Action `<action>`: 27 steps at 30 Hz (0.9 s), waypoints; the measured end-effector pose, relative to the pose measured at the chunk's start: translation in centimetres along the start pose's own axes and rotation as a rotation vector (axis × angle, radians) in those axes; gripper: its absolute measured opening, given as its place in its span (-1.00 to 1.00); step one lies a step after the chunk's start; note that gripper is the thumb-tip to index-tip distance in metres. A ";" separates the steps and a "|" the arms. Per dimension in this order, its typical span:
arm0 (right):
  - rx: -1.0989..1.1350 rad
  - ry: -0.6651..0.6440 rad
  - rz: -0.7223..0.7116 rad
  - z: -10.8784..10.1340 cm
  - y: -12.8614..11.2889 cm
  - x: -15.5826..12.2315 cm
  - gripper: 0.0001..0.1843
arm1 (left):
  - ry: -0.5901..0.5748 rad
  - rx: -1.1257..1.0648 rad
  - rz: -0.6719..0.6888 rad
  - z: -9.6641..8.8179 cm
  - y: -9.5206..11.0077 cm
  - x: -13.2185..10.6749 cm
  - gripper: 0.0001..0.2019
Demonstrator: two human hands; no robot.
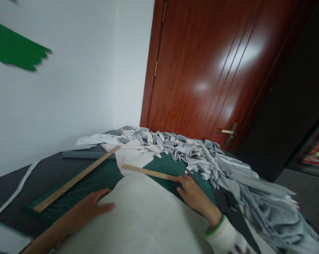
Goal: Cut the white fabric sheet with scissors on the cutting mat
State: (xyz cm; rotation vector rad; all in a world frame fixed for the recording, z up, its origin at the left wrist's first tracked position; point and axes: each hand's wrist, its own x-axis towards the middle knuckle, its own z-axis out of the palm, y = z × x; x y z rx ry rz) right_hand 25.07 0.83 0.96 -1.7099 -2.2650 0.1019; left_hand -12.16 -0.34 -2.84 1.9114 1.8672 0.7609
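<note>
No legible text, numbers or signs.

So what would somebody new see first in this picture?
Probably the big reddish door at the back, with a heap of grey and white cloth scraps in front. A green shape stands out on the wall, upper left. Nearer, the right hand is at the right end of a wooden ruler.

The pale sheet is cut off below, and the short ruler is too small to read.
</note>
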 end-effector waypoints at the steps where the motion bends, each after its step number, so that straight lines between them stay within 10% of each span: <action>1: -0.015 -0.008 0.004 0.7 -0.5 1.1 -0.65 | -0.024 -0.008 -0.017 0.0 0.3 -0.2 -0.43; 9: 0.024 -0.047 0.083 4.1 -1.2 6.4 -0.69 | 0.007 -0.011 -0.094 0.8 0.5 -2.1 -0.38; 20: 0.068 -0.154 0.057 -0.3 -0.3 2.0 -0.79 | -0.008 0.019 -0.094 1.2 0.2 -2.1 -0.41; 27: -0.252 0.167 0.505 -5.8 9.9 -3.2 -0.69 | -0.026 0.245 0.103 1.5 -2.5 -1.5 -0.54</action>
